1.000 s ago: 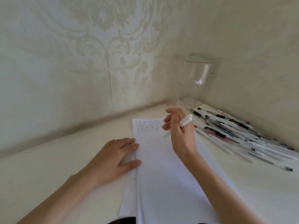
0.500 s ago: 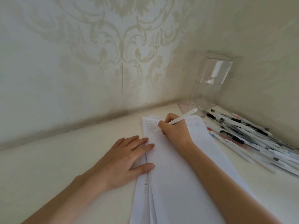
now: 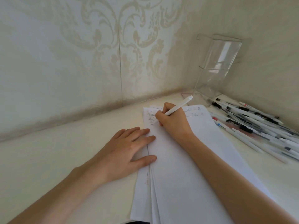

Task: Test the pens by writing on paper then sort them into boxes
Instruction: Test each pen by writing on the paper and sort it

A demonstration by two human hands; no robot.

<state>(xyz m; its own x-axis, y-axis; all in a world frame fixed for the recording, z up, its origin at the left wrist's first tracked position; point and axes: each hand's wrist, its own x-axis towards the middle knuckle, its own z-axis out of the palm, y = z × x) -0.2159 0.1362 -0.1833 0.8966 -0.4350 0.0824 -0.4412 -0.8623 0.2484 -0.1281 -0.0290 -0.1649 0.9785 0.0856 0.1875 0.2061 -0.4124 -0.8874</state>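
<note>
- White pen [image 3: 176,107]: your right hand [image 3: 174,124] pinches it, fingers curled round the barrel. The tip is hidden behind the hand, down among the written rows.
- Paper [image 3: 191,159]: a loose stack of white sheets. Rows of small marks run along the top sheet's far edge.
- Left hand [image 3: 127,147]: flat with fingers straight, grasping nothing, pressing on the stack's left edge.
- Step in hand, by judgement: the writing test of this pen; sorting is not yet done.
- Pile of pens [image 3: 252,126]: on the table [image 3: 48,159], just right of the paper.
- Clear box [image 3: 215,68]: upright in the far corner, beyond the pile.
- Next move calls for: reading the fresh mark for ink, then choosing a box. You see only one box here.
</note>
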